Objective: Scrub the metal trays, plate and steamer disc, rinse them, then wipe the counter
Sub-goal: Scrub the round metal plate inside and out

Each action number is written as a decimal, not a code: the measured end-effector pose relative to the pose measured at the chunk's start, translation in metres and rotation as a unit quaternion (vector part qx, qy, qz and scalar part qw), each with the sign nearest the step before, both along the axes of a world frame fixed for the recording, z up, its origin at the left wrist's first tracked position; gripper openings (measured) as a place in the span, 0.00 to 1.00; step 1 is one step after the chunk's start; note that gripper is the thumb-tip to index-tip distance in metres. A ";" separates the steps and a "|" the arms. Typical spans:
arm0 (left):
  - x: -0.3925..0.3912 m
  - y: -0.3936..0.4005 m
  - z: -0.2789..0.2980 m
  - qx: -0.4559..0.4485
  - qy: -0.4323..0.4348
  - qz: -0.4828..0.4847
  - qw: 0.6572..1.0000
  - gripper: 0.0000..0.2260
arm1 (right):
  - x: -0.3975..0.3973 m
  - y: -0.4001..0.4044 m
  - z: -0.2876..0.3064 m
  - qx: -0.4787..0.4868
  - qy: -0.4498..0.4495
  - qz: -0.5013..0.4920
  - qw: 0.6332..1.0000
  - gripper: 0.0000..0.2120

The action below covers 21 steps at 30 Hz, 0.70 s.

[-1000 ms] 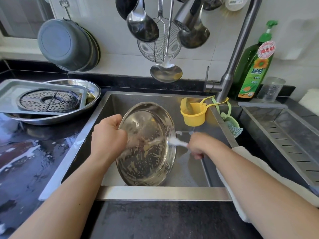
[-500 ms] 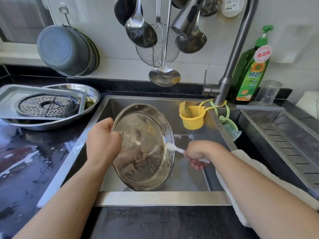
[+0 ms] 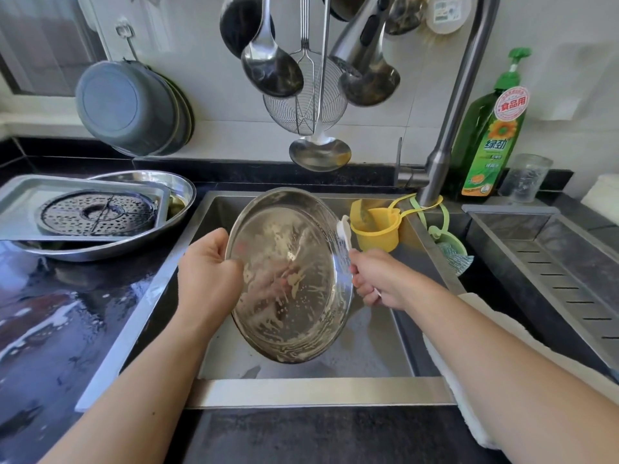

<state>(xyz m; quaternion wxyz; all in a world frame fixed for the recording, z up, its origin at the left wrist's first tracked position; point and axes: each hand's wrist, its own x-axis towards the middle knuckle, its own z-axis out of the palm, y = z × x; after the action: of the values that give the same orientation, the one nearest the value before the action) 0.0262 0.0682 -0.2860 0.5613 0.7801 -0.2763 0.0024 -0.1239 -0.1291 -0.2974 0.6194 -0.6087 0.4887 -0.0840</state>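
- Both hands work over the sink [image 3: 214, 391].
- Left hand [image 3: 209, 274] grips the tilted, soapy plate [image 3: 289, 274] by its left rim, fingers curled behind it.
- Right hand [image 3: 378, 279] has its fingers wrapped round a white brush [image 3: 345, 234], whose head touches the plate's right rim.
- Left of the sink, the steamer disc [image 3: 97, 212] lies on stacked trays [image 3: 23, 192].

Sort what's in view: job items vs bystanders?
Job items:
- round metal plate, held tilted over the sink by the left hand
- white brush, gripped by the right hand
- steamer disc on rectangular tray, in oval tray
- wet counter

Bystanders:
- hanging ladles
- wire skimmer
- dish soap bottle
- yellow cup
- grey basins
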 end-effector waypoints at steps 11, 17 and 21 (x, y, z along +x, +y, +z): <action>-0.005 0.000 0.000 0.031 -0.048 -0.057 0.997 0.07 | 0.001 0.028 0.026 -0.088 -0.100 0.207 0.969 0.19; -0.004 -0.001 -0.001 0.039 -0.047 -0.049 0.997 0.13 | 0.002 0.011 0.019 -0.130 -0.007 0.042 0.991 0.20; -0.015 -0.002 0.003 0.042 -0.046 -0.080 0.995 0.20 | 0.007 0.039 0.028 -0.205 -0.019 0.211 0.956 0.20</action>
<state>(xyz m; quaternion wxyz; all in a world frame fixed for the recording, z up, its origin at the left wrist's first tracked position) 0.0114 0.0659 -0.2828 0.5133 0.7773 -0.3633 -0.0185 -0.1173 -0.0900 -0.2697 0.4942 -0.8100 0.3098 -0.0609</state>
